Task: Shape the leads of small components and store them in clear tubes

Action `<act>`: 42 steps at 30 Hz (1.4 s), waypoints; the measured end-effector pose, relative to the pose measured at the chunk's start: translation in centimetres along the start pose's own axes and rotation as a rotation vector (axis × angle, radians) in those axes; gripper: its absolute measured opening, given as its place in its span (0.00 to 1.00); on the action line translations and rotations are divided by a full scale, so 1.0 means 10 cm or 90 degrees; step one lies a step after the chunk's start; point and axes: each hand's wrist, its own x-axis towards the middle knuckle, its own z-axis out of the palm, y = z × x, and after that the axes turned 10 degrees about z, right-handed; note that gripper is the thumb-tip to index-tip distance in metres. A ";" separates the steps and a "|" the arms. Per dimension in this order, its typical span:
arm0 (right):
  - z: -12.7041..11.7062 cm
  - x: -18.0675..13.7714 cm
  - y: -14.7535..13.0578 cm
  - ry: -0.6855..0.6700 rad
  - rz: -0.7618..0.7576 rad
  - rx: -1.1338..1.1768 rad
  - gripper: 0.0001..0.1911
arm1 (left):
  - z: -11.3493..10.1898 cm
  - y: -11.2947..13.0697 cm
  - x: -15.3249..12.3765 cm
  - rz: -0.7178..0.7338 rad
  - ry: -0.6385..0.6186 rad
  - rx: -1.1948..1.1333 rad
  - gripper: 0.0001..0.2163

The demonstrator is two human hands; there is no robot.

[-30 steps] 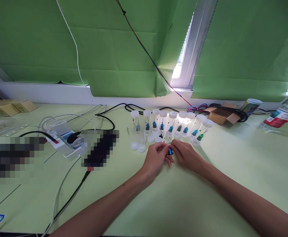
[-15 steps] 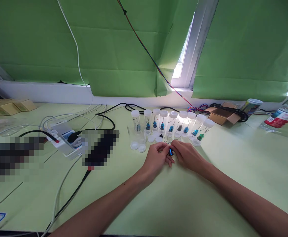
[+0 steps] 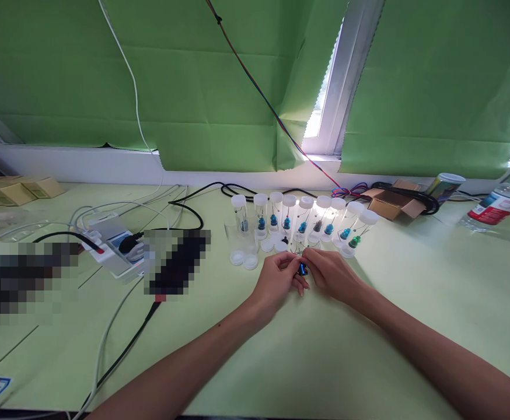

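Observation:
My left hand [image 3: 276, 281] and my right hand [image 3: 331, 273] meet over the table, fingertips pinched together. Between them is a small shiny dark-blue part [image 3: 303, 269], partly covered by the fingers. Thin wire-like strands [image 3: 297, 252] show just above the fingertips; whether they belong to the part I cannot tell. Right behind the hands, a row of clear tubes with white caps [image 3: 289, 200] stands upright, the rightmost ones leaning. Inside are small blue pieces [image 3: 301, 227] with thin wires, and a green one [image 3: 355, 240] in the rightmost tube.
Open clear tubes [image 3: 231, 236] stand left of the row, with loose white caps [image 3: 250, 261] near them. A white power strip [image 3: 117, 248] and cables lie left. A cardboard box [image 3: 393, 205], a can [image 3: 445, 185] and a plastic bottle [image 3: 498, 204] are at the back right.
The view has shifted very slightly. Both hands keep the same pinch on the small dark-blue part, with almost no visible movement.

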 end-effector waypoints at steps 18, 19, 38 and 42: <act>0.02 -0.01 -0.01 0.004 0.053 0.065 0.14 | 0.02 0.03 -0.01 -0.007 0.000 -0.032 0.15; 0.02 -0.01 -0.01 0.004 0.058 0.067 0.14 | 0.02 0.03 -0.01 -0.008 0.000 -0.037 0.15; -0.02 0.03 0.07 0.205 0.132 0.034 0.16 | 0.03 0.13 -0.01 -0.033 0.023 -0.089 0.13; -0.04 0.07 0.13 0.261 0.153 0.003 0.12 | 0.02 0.14 -0.01 -0.025 0.038 -0.075 0.12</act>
